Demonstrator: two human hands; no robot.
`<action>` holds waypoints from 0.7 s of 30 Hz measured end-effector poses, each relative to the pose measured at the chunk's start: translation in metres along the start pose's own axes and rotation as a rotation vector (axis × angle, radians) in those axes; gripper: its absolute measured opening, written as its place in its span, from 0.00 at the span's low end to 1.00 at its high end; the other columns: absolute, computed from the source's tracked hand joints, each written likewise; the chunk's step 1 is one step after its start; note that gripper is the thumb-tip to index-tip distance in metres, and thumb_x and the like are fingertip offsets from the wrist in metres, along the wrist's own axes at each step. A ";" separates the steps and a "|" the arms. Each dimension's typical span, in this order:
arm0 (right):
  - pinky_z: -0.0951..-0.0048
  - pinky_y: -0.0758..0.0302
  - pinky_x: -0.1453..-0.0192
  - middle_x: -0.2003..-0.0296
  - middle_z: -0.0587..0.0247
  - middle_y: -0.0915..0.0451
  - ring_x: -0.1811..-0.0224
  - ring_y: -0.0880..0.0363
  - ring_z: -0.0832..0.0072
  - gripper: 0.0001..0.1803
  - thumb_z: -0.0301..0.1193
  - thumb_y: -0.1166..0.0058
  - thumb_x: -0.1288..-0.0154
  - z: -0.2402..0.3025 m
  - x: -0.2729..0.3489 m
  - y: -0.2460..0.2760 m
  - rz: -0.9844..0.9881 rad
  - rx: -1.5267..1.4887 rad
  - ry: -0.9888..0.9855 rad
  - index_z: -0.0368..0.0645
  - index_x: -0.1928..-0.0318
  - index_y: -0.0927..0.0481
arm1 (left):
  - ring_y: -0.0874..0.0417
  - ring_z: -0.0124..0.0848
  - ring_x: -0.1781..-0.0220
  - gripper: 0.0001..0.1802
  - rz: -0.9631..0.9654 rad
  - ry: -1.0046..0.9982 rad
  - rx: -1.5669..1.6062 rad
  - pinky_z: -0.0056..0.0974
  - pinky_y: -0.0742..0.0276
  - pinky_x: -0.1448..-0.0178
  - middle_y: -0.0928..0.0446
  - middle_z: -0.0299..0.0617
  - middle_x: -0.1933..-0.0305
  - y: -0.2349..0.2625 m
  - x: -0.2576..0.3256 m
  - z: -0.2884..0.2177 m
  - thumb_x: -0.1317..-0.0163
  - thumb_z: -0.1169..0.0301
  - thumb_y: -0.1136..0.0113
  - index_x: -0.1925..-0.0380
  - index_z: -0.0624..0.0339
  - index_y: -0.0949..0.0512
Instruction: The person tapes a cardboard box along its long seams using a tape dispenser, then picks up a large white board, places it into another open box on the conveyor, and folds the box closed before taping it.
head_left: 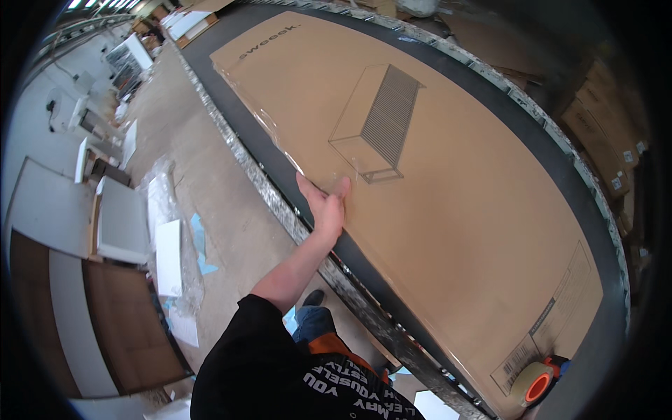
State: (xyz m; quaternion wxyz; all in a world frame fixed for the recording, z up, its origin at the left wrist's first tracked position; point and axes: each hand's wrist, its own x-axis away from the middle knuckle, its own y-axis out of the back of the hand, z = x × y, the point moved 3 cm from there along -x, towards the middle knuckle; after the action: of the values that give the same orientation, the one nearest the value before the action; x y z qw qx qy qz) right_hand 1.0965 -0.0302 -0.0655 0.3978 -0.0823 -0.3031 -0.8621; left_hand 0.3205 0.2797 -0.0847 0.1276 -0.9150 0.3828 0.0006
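Note:
A long, flat brown cardboard carton [448,210] lies on a dark conveyor belt [283,164], running from the far left to the near right. A line drawing of a slatted piece of furniture is printed on its top. My left hand [327,206] rests at the carton's left edge, thumb on the top face and a finger spread away along the side. Its other fingers are hidden. By the carton's near right corner is a tape dispenser [539,385] with a roll of tape on an orange-red core. My right hand does not show.
A scuffed metal rail [262,185] borders the belt beside me. Across the floor at left stand white panels [126,220], brown boards [126,318] and clear plastic wrap [162,189]. Stacked cartons [602,133] stand beyond the belt at right. Another box [189,28] lies at the belt's far end.

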 end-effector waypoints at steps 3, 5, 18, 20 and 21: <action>0.63 0.26 0.48 0.51 0.56 0.24 0.52 0.26 0.67 0.29 0.48 0.53 0.30 0.002 0.108 -0.068 -0.028 -0.074 0.014 0.34 0.43 0.28 | 0.40 0.45 0.34 0.46 0.106 -0.165 -0.112 0.43 0.45 0.28 0.45 0.57 0.36 -0.015 -0.092 0.024 0.52 0.77 0.34 0.35 0.72 0.48; 0.65 0.26 0.48 0.52 0.58 0.23 0.53 0.25 0.69 0.28 0.48 0.54 0.29 0.005 0.155 -0.129 0.013 -0.131 0.014 0.34 0.44 0.27 | 0.43 0.49 0.31 0.47 0.171 -0.186 -0.138 0.43 0.49 0.26 0.47 0.61 0.34 -0.015 -0.173 0.034 0.51 0.75 0.34 0.34 0.74 0.49; 0.65 0.33 0.36 0.42 0.49 0.30 0.41 0.31 0.65 0.34 0.42 0.50 0.31 0.040 0.263 -0.356 -0.227 -0.357 0.104 0.31 0.34 0.41 | 0.51 0.59 0.25 0.50 0.608 -0.072 -0.505 0.46 0.51 0.24 0.54 0.73 0.29 0.020 -0.021 -0.016 0.43 0.57 0.37 0.35 0.81 0.53; 0.62 0.32 0.37 0.41 0.45 0.31 0.41 0.30 0.62 0.36 0.43 0.50 0.31 0.052 0.215 -0.325 -0.349 -0.280 0.250 0.30 0.34 0.42 | 0.58 0.59 0.23 0.52 0.562 -0.007 -0.605 0.45 0.55 0.22 0.60 0.76 0.28 0.018 0.022 -0.010 0.40 0.56 0.40 0.33 0.83 0.58; 0.60 0.32 0.37 0.40 0.41 0.32 0.41 0.30 0.59 0.36 0.44 0.50 0.32 0.063 0.186 -0.311 -0.404 -0.220 0.418 0.28 0.35 0.41 | 0.62 0.59 0.22 0.52 0.540 0.055 -0.586 0.45 0.58 0.21 0.62 0.76 0.27 0.015 0.041 -0.013 0.38 0.56 0.42 0.33 0.83 0.60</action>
State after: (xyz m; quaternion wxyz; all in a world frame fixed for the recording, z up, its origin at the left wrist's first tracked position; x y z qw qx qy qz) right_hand 0.7372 0.0439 -0.0856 0.2609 0.1163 -0.1299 -0.9495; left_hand 0.3377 0.2380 -0.0795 -0.1541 -0.7788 0.5963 0.1189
